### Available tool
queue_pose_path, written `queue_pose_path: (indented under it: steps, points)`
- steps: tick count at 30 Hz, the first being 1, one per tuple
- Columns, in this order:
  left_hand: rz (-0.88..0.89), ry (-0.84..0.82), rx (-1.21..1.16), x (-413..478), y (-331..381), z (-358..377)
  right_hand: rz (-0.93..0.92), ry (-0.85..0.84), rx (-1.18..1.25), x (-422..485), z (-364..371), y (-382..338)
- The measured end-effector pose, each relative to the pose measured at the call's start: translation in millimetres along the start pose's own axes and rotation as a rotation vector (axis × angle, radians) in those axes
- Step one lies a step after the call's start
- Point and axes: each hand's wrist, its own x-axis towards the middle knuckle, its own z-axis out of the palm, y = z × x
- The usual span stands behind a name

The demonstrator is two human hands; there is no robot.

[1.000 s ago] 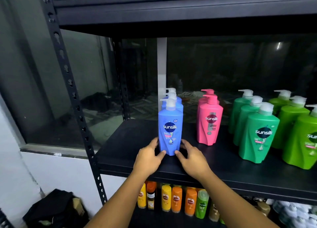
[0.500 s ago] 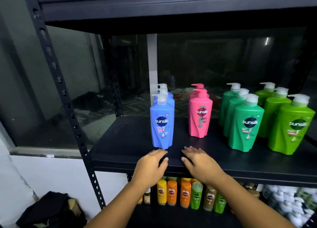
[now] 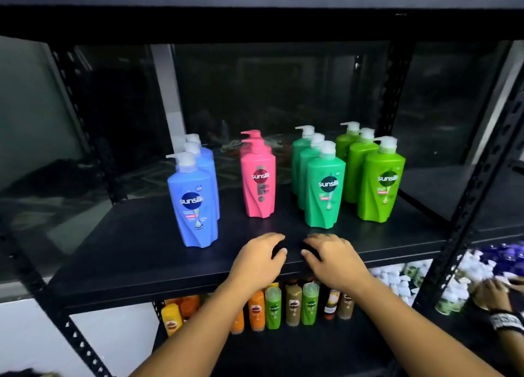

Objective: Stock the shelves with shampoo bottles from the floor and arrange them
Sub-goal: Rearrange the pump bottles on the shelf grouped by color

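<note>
On the black shelf (image 3: 136, 246) stand four rows of pump shampoo bottles, front to back: blue bottles (image 3: 194, 206) at the left, pink bottles (image 3: 259, 186), teal-green bottles (image 3: 323, 192) and lime-green bottles (image 3: 380, 186) at the right. My left hand (image 3: 259, 259) and my right hand (image 3: 333, 259) hover side by side over the shelf's front edge, in front of the gap between the pink and teal rows. Both hold nothing, with fingers loosely curled. Neither hand touches a bottle.
Below, a lower shelf holds several small orange, green and brown bottles (image 3: 272, 308). White and blue packs (image 3: 397, 277) lie at the lower right, where another person's hand with a wristband (image 3: 493, 297) reaches in. Black perforated uprights (image 3: 476, 184) frame the shelf; a dark window lies behind.
My hands let go of the front blue bottle and drew back to the shelf's front edge, shifting right. My view swung right, so all four rows show.
</note>
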Motion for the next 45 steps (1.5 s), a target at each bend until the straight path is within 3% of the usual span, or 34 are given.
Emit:
queue_pose_path:
  steps: [6,13,21,34,38,45]
  points:
    - [-0.035,-0.073,-0.073,39,17,18,0.096,-0.009,0.005,5,-10,37]
    - [-0.234,-0.052,-0.404,87,46,38,0.271,0.138,0.417,29,-13,66]
    - [-0.263,-0.004,-0.499,107,58,58,0.204,0.114,0.809,54,-14,88]
    - [-0.27,0.027,-0.506,100,62,66,0.136,0.135,0.894,47,-2,102]
    - [-0.216,0.082,-0.365,93,61,72,0.165,0.26,0.832,35,-7,110]
    - [-0.189,0.142,-0.492,94,67,72,0.337,0.643,0.797,17,-30,152]
